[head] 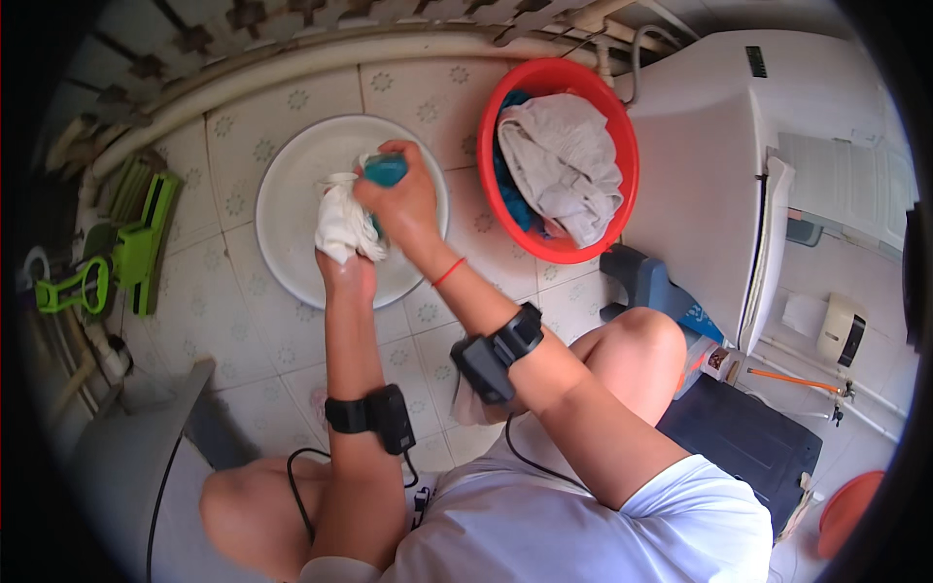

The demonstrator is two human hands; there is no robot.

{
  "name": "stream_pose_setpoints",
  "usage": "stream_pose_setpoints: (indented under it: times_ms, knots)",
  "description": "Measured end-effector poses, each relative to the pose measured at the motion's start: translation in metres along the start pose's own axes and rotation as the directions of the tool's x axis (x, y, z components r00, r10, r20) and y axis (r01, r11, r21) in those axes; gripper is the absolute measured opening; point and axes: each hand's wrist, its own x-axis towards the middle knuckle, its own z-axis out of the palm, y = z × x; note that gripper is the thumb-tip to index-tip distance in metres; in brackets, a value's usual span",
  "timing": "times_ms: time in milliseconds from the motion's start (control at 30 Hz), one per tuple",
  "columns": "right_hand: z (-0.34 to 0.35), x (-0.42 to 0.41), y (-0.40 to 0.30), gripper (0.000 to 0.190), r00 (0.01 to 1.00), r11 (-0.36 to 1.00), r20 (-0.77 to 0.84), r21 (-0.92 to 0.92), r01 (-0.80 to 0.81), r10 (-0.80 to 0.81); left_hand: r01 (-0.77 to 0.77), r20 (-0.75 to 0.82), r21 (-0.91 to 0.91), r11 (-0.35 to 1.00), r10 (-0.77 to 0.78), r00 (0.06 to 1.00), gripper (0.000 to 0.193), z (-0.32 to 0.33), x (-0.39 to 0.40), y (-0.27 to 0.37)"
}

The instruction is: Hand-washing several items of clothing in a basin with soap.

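Note:
My left hand (pixel 348 270) is raised over a white enamel-like basin (pixel 288 255) on the floor, mostly covered by a bunched white cloth (pixel 345 222). The fingers under the cloth are largely hidden. Against the cloth's right side, my right hand (pixel 405 200) grips a teal block (pixel 385 169), slightly blurred; whether it is soap or a brush I cannot tell. More teal shows below that hand, beside the cloth. The skin of both hands looks wet.
A red plastic tub (pixel 485 157) to the right holds a pale garment (pixel 561 160) and teal fabric. Beside it stands a white appliance (pixel 689 175). On the left, a green folding stool (pixel 138 248) leans near wall pipes. Cables run from the black wrist units (pixel 485 368).

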Motion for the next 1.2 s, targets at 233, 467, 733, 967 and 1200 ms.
stream_pose_setpoints:
  times_ms: [233, 467, 733, 967, 1200]
  knots:
    - [-0.159, 0.056, 0.057, 0.073, 0.983, 0.792, -0.021, 0.596, -0.133, 0.181, 0.064, 0.093, -0.093, 0.994, -0.055, 0.994, 0.040, 0.015, -0.007, 0.019]
    - [-0.261, 0.086, 0.143, 0.056, 0.741, 0.685, 0.055, 0.343, -0.643, 0.669, 0.016, -0.118, -0.091, 0.996, -0.027, 0.993, 0.045, -0.014, 0.003, 0.039]
    - [-0.291, 0.061, 0.098, 0.042, 0.846, 0.596, 0.021, 0.700, -0.393, 0.533, -0.067, -0.227, -0.064, 0.996, 0.051, 0.972, 0.042, -0.052, 0.008, 0.065]
    - [-0.333, -0.046, -0.064, 0.053, 0.974, 0.736, -0.165, 0.677, 0.000, 0.152, -0.031, -0.222, -0.171, 0.985, -0.008, 0.975, 0.042, -0.068, 0.020, 0.075]
    - [-0.361, -0.136, -0.185, 0.076, 0.985, 0.832, -0.143, 0.531, 0.159, -0.097, 0.015, -0.226, -0.195, 0.981, -0.060, 0.972, 0.044, -0.075, 0.030, 0.067]
